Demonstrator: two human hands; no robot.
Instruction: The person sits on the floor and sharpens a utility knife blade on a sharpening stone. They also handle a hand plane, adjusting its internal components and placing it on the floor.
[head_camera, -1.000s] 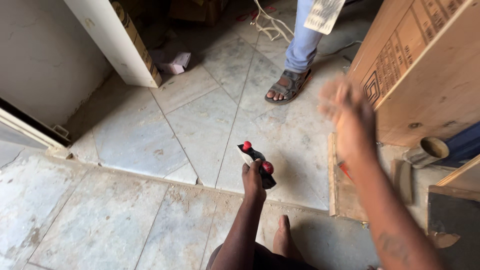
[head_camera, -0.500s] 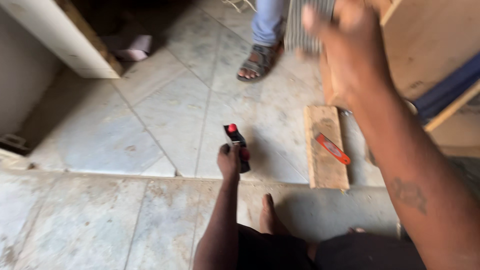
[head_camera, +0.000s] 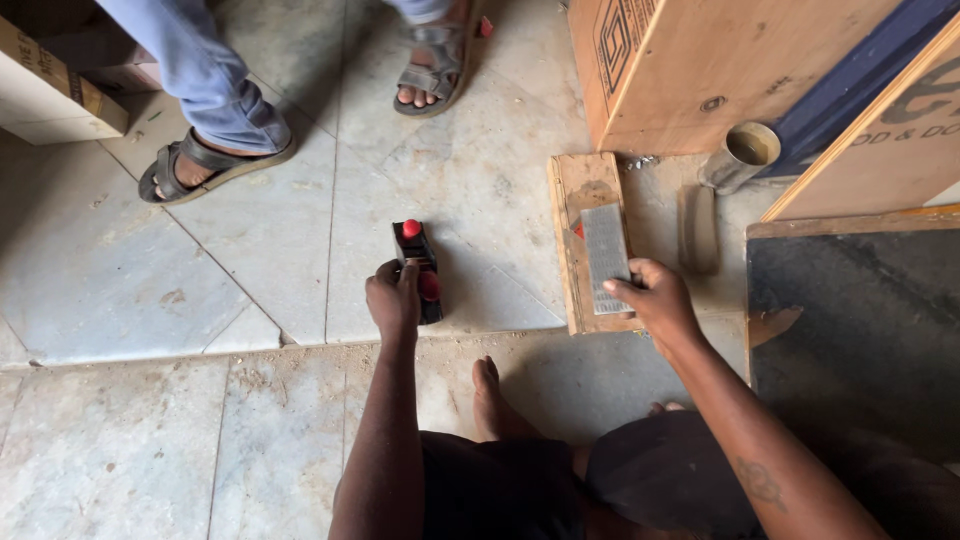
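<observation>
Black hand plane (head_camera: 418, 272) with red knobs, centre frame on floor tiles (head_camera: 250, 250), left hand (head_camera: 393, 298) wrapped over its rear, fingers closed on it, likely steadying. Right hand (head_camera: 655, 300), fingers pinching grey sharpening block (head_camera: 606, 257) flat on wooden board (head_camera: 580, 205). Sandalled feet (head_camera: 200, 165) upper left.

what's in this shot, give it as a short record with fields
left hand: left hand rests on a black hand plane with red knobs on the marble floor
right hand: right hand holds a grey rectangular block, fingers at its near end
under the block: flat wooden board
nearby: metal cylinder, plywood box
other person: sandalled foot, standing
</observation>
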